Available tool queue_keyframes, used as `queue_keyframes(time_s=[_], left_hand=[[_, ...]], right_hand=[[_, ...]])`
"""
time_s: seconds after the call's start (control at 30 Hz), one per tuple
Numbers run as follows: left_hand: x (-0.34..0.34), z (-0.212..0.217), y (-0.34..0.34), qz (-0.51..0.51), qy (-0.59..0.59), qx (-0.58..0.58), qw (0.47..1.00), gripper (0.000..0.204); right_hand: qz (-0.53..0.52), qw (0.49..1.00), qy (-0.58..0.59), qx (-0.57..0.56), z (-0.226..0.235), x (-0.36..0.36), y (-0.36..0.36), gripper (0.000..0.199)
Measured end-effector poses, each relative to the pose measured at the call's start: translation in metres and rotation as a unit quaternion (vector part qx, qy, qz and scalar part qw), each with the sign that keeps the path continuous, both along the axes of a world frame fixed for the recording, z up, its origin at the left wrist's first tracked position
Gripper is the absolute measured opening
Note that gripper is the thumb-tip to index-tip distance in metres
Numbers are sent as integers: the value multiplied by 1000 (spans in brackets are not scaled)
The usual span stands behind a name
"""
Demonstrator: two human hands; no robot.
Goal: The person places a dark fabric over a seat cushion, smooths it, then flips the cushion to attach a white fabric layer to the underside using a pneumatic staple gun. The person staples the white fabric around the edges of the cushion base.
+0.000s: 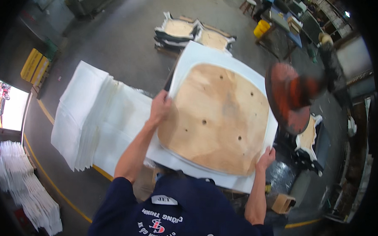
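Observation:
I hold up a rounded plywood seat board point(218, 119) with several small holes, lying on a white sheet point(199, 56) that sticks out around its edges. My left hand point(160, 108) grips the board's left edge. My right hand point(266, 158) grips the lower right corner of the board and sheet. Both forearms rise from my dark blue shirt at the bottom of the view.
A thick stack of white sheets point(89, 114) lies to the left. Finished seat pieces point(192, 33) are piled on the floor beyond. A blurred orange-red tool point(291, 96) hangs at right, more seat pieces point(309, 143) below it. White stacks point(24, 187) sit lower left.

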State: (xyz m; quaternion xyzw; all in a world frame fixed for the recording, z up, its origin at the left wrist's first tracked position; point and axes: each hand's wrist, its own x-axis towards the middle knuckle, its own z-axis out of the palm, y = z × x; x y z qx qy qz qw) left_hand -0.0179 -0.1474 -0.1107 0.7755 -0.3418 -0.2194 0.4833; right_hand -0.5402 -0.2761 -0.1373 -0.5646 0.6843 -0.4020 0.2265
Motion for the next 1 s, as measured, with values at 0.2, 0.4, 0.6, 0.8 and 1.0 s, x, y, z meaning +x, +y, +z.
queue_keyframes(time_s=[0.2,0.4,0.6,0.8,1.0], left_hand=[[9,6,14,-17,-16,78,997,34],[23,31,126,-71,51,286,954,50],[6,-16,171,63,479,134,865,47],[-10,6,155,32,433,101,895,30],[-27,35,149,20,443,59,895,37]], right_hand=[[93,987,27,127,10,-38,-10,16],[82,960,9,267,16,-133,57,26],[110,907,-92,396,45,-94,128,44],[22,862,-305,405,74,-53,117,39],[-52,777,-507,370,66,-49,139,49]])
